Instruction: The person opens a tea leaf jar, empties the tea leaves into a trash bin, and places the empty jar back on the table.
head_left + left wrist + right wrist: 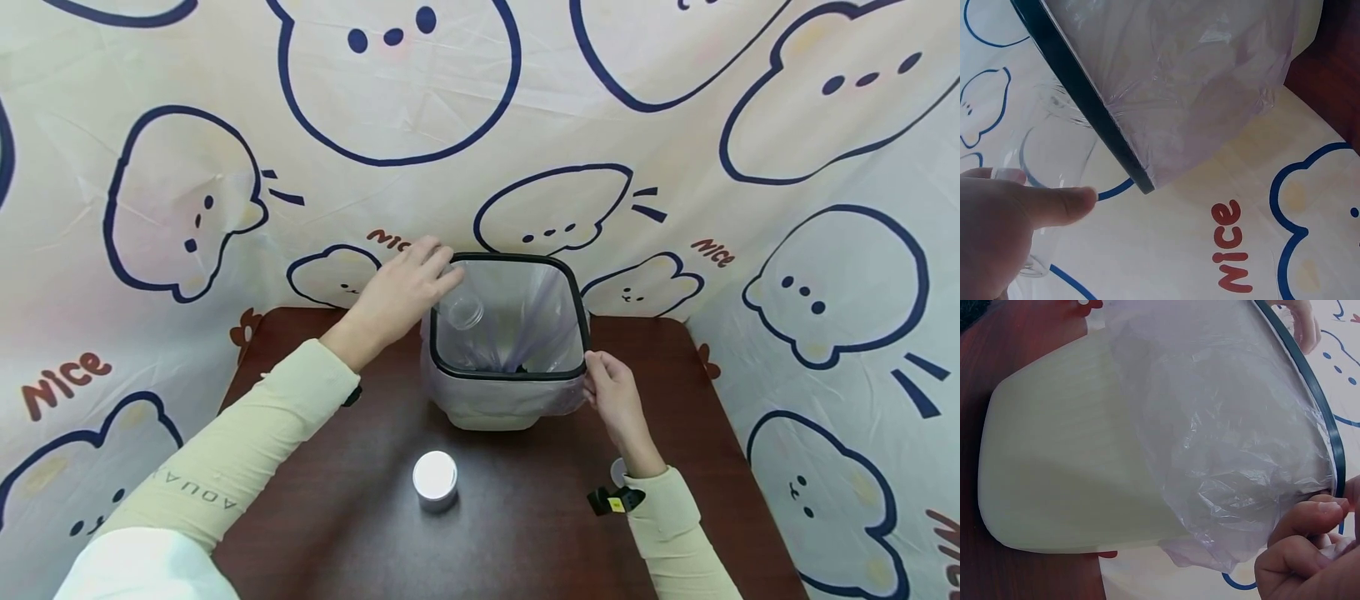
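A bin (491, 421) with a dark rim stands toward the back of the table, lined with a thin lilac plastic bag (1197, 94) folded over its outside. My left hand (408, 292) holds a clear, see-through jar (463, 312) above the bin's left side, its ringed end tipped down toward the inside. In the left wrist view, the thumb (1063, 206) lies along the jar, close to the rim. At the front right corner, my right hand (615, 392) pinches the bag's edge just under the rim, fingers (1310, 519) curled.
In front of the bin stands a small round container (435, 479) with a white top. A pale round piece (618, 472) shows partly beside my right wrist. Printed cloth (420, 100) hangs behind and at both sides of the brown table (360, 533).
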The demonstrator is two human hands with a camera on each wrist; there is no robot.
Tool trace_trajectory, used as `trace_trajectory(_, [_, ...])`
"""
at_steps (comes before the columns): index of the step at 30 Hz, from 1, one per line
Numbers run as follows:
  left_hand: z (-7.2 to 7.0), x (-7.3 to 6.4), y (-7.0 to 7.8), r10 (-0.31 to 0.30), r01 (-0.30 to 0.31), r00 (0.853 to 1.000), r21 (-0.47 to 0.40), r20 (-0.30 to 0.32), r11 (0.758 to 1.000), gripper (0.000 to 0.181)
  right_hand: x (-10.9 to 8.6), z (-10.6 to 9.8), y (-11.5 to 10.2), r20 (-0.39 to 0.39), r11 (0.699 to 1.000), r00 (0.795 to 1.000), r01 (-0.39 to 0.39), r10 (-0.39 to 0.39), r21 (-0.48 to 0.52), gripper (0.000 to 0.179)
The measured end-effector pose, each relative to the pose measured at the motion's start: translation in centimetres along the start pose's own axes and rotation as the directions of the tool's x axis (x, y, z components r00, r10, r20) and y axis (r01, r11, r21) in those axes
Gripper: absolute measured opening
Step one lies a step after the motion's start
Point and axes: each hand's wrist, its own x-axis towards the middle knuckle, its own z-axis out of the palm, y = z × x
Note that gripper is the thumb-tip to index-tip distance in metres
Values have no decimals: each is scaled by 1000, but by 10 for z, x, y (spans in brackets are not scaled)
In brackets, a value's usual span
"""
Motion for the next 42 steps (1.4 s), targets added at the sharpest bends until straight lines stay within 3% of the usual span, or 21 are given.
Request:
trace_trajectory(4, [1, -1, -1, -15, 14, 999, -43, -32, 999, 43, 0, 0, 0, -3, 1000, 1000, 4, -4, -2, 36])
trace_trajectory(15, [1, -2, -4, -62, 59, 998, -120, -18, 991, 45, 1, 0, 1, -8, 999, 1000, 10, -10, -35, 34])
trace_trajectory(22, [1, -3, -3, -95, 86, 993, -117, -73, 989, 35, 0, 0, 0, 4, 1000, 1000, 15, -14, -24, 36])
trace_trajectory(31, [1, -5, -2, -169, 164, 985, -147, -26, 976, 51, 0, -1, -1, 9, 999, 1000, 20, -20, -25, 36])
trace_trajectory(42, [-1, -8, -3, -240, 227, 968, -160, -68, 961, 50, 0, -1, 1, 13, 998, 999, 30, -29, -56, 36])
